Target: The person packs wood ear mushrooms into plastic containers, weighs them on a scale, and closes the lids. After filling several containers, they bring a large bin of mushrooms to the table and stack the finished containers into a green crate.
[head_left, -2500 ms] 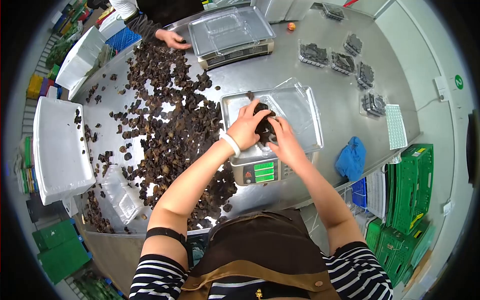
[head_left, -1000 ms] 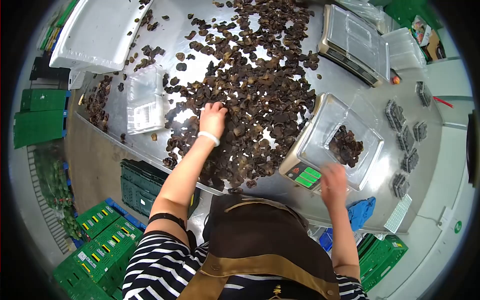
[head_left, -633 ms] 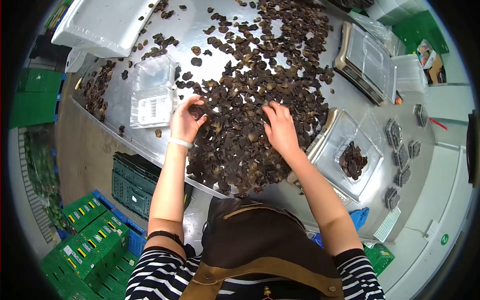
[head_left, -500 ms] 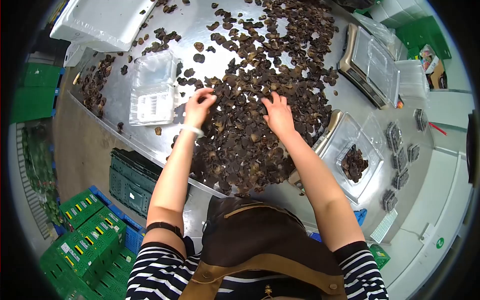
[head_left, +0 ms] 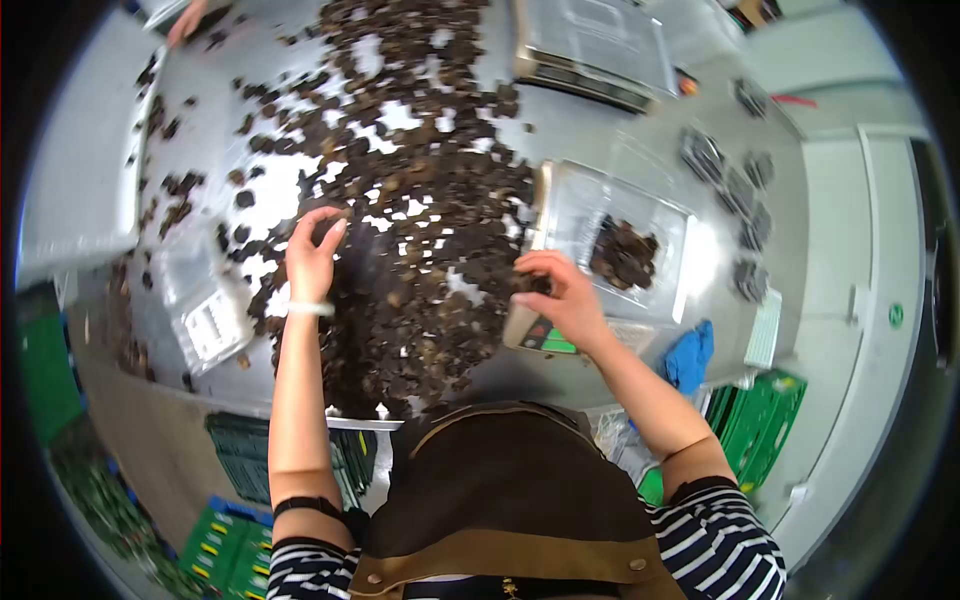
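Brown pieces [head_left: 380, 320]: thin, dark, fungus-like, strewn loose through the middle of the frame on the steel bench [head_left: 530, 375], with more lying in a clear tray right of centre.
Right hand [head_left: 566, 298]: thumb and fingers pinched round dark matter, just beside the front of the near scale [head_left: 522, 330]; exact count of pieces too blurred to tell.
Left hand [head_left: 310, 258]: left of centre, over the spread, fingers curled toward the thumb; perhaps a piece at the tips, but too blurred to be sure.
Clear tray [head_left: 603, 222]: on the near scale, part filled, lid side folded open.
Right edge: several filled clear packs [head_left: 703, 155] on the bench.
Lower left of the bench: another open clear container [head_left: 205, 310].
Upper left: another person's hand [head_left: 187, 20], near scattered pieces.
Step in hand: by judgement, picking up pieces by hand beside the weighing spot.
Next move: seemingly calls for a steady right-hand pinch and care around the scale's edge.
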